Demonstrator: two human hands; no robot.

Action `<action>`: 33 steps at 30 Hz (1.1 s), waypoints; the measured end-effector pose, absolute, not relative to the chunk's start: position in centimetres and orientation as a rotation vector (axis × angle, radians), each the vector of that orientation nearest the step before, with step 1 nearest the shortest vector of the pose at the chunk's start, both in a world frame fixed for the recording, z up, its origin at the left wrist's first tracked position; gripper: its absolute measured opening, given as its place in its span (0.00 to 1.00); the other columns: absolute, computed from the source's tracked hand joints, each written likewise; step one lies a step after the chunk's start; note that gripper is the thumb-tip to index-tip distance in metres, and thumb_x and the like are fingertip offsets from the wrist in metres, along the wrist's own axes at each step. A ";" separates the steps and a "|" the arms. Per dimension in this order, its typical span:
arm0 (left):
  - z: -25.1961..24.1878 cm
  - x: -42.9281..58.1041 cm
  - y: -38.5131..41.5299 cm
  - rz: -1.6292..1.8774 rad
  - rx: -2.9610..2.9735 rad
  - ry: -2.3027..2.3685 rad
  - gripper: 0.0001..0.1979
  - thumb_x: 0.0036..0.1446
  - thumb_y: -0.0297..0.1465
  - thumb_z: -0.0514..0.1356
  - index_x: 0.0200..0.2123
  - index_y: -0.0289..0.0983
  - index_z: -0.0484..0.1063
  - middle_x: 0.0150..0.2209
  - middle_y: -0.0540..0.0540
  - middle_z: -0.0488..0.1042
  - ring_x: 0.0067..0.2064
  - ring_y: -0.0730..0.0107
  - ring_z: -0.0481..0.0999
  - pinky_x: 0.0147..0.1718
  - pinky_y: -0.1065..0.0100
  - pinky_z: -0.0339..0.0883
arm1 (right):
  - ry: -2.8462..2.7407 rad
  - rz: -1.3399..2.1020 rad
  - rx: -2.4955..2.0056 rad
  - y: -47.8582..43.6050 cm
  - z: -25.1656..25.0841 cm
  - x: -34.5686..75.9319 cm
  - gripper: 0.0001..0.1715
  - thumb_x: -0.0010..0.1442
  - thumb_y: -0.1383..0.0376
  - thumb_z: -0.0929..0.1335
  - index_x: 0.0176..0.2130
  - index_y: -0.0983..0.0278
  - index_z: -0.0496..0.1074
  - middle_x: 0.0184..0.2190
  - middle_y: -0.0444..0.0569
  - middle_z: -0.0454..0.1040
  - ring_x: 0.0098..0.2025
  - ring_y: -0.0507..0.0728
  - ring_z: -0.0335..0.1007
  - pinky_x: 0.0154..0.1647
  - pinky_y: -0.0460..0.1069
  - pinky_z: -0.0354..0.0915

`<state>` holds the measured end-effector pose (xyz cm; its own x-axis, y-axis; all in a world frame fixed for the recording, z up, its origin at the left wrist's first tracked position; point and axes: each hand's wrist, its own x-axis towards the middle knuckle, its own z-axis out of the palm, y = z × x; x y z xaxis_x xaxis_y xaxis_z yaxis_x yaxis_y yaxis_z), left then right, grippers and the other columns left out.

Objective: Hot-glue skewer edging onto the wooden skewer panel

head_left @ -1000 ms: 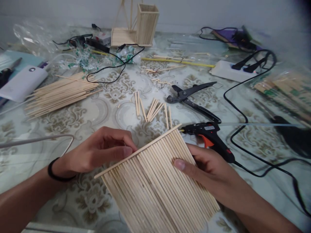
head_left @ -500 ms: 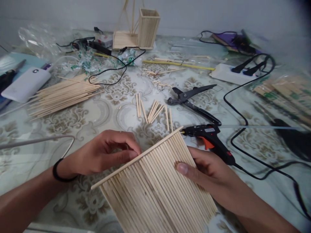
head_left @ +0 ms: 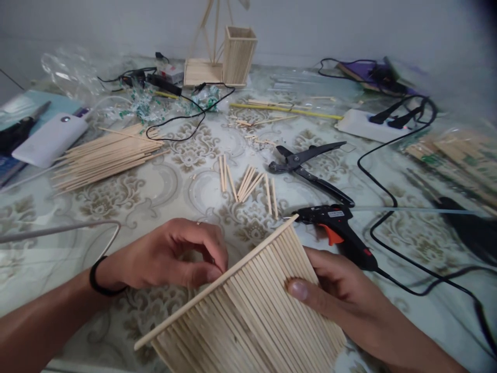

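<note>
A panel of wooden sticks [head_left: 248, 311] laid side by side is tilted in front of me, with one stick [head_left: 217, 282] running crosswise along its upper edge. My right hand [head_left: 334, 295] grips the panel's right side, thumb on top and fingers underneath. At the middle of the edge stick, my left hand [head_left: 186, 256] is closed in a pinch, thumb and fingertips touching the far side of it. Whether anything small sits between those fingertips is hidden. A black glue gun [head_left: 337, 228] with an orange trigger lies just beyond the panel's right corner.
Short cut sticks [head_left: 248, 184] and black cutters [head_left: 306, 166] lie ahead. A pile of long sticks [head_left: 108, 155] and a white power bank [head_left: 50, 137] are left. A power strip [head_left: 373, 124] with black cables stands right. A stick-built box [head_left: 239, 57] stands at the back.
The panel appears slightly lower and a little more tilted, its left end dropping. Both hands keep their hold, and the whole view has shifted slightly.
</note>
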<state>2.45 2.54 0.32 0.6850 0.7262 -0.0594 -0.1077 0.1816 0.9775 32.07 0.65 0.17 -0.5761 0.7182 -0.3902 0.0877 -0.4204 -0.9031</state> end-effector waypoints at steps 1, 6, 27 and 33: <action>0.2 2.5 2.5 0.648 1.264 0.591 0.03 0.64 0.32 0.70 0.37 0.40 0.84 0.34 0.47 0.78 0.36 0.70 0.75 0.38 0.72 0.70 | -1.375 2.046 -1.120 0.6 0.1 32.1 0.15 0.65 0.52 0.76 0.46 0.58 0.83 0.34 0.46 0.77 0.35 0.53 0.72 0.31 0.43 0.66; -0.1 2.6 2.5 0.674 1.258 0.560 0.01 0.62 0.31 0.72 0.37 0.40 0.84 0.33 0.47 0.78 0.35 0.71 0.76 0.37 0.72 0.71 | -1.398 2.036 -1.065 0.6 -0.3 32.1 0.11 0.67 0.54 0.75 0.47 0.56 0.82 0.35 0.45 0.77 0.36 0.53 0.71 0.33 0.42 0.66; 0.5 1.8 2.9 0.611 1.184 0.709 0.08 0.69 0.33 0.65 0.41 0.38 0.85 0.36 0.44 0.79 0.36 0.69 0.76 0.37 0.69 0.71 | -1.332 1.968 -1.253 0.8 0.0 32.1 0.16 0.63 0.52 0.78 0.49 0.53 0.84 0.35 0.43 0.81 0.34 0.51 0.74 0.31 0.41 0.68; 0.7 1.8 3.2 0.609 1.141 0.731 0.10 0.67 0.37 0.66 0.43 0.38 0.85 0.43 0.43 0.80 0.44 0.64 0.78 0.45 0.67 0.70 | -1.286 1.906 -1.424 0.7 0.5 31.7 0.22 0.63 0.45 0.75 0.49 0.56 0.83 0.34 0.44 0.81 0.32 0.52 0.74 0.31 0.44 0.68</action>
<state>1.79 3.19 0.73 0.6246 0.7544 -0.2020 -0.0628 0.3064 0.9498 31.71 0.72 0.54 -0.3779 0.7753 -0.5060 0.1788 -0.4751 -0.8616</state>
